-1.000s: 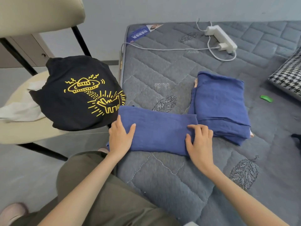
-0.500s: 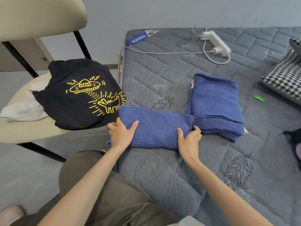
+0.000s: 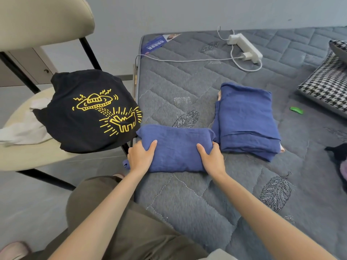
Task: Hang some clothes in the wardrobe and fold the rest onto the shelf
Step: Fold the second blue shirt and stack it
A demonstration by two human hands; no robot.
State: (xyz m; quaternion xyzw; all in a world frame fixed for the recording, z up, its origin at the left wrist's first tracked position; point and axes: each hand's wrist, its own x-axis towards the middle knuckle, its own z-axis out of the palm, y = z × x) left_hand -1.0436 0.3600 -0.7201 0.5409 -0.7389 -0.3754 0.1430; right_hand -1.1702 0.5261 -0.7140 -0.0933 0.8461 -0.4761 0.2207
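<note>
Item: folded blue garment (image 3: 176, 147), a compact oblong bundle, centre of frame, lying on the near edge of the grey quilted mattress (image 3: 187, 203).
Left hand (image 3: 140, 156): grips the bundle's left end, thumb laid across the top; the other fingers curl round the end and are partly hidden.
Right hand (image 3: 214, 158): grips the right end likewise, thumb on top, fingers wrapped over the far corner.
Reason for hold: a grasp at both ends likely keeps the folds from slipping when the bundle is lifted.
Companion piece: second folded blue garment (image 3: 247, 117), right of centre, touching or just beside the first; probably set aside as finished.
Awaiting: black T-shirt (image 3: 88, 109) with yellow print, draped on the chair (image 3: 47, 19) seat at left, over a white cloth (image 3: 20, 130).
Sundries: power strip (image 3: 244, 46), upper centre; houndstooth pillow (image 3: 326, 87), right edge.
Stage: folding apparently done; carrying to the shelf remains. No wardrobe or shelf is in view.
</note>
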